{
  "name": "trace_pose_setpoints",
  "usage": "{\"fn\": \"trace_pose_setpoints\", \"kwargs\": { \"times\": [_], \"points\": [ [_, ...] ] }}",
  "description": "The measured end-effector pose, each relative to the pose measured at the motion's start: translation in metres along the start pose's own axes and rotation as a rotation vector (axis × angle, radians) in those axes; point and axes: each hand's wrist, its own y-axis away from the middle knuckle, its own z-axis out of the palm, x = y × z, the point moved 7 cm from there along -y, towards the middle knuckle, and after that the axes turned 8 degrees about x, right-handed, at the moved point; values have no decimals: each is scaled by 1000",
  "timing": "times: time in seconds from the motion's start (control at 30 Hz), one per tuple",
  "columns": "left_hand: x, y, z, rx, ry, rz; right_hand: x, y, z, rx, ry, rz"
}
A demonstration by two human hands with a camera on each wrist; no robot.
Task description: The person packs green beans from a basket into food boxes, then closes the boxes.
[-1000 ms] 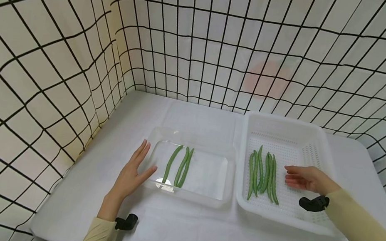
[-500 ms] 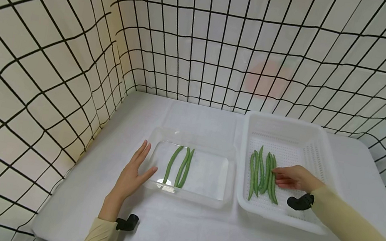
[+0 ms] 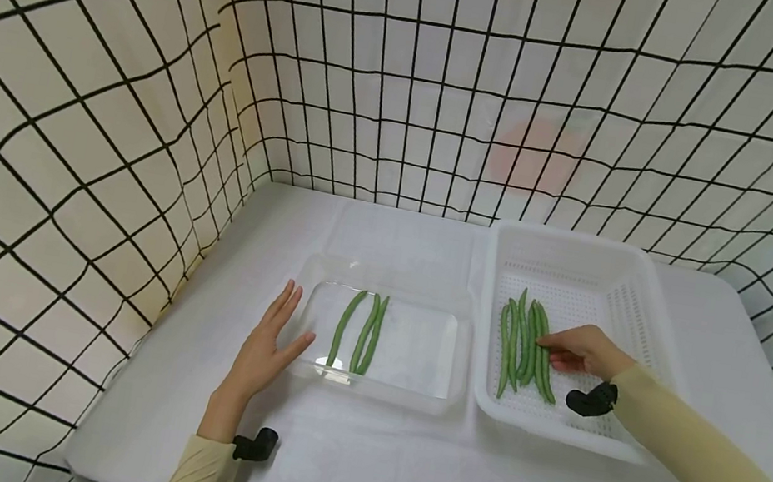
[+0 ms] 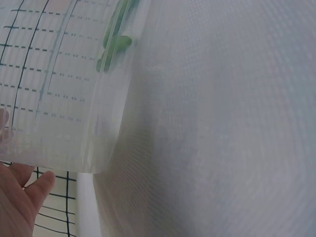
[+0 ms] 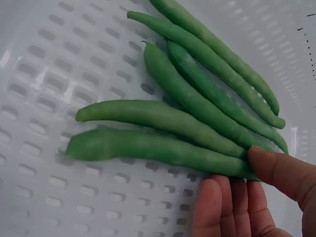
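Right hand (image 3: 585,351): thumb and fingers pinch the nearest green bean (image 5: 163,150).
Green bean: in the white basket (image 3: 569,237), just left of the right hand, beside other green beans (image 5: 190,94).
Long way: front to back.
Left hand (image 3: 265,348): farther off, fingers spread by the clear box (image 3: 400,397).

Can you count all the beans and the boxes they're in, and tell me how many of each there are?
Green beans in the white basket: 6
Green beans in the clear box: 3
White basket: 1
Clear box: 1
Total: 11, with 9 beans and 2 boxes
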Motion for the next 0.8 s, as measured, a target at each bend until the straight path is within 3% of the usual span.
{"fn": "trace_pose_setpoints", "kwargs": {
  "times": [0.2, 0.33, 0.53, 0.8],
  "points": [
    [0, 0, 0, -2, 3, 14, -8, 8, -4, -64, -59, -40],
    [0, 0, -1, -4, 8, 8, -19, 16, -9, -129, -158, -81],
    [0, -1, -1, -8, 4, 2, -32, 27, -13, -193, -269, -60],
    [-1, -1, 0, -4, -7, 4, -72, 52, 6, -263, -281, -149]
  ]
}}
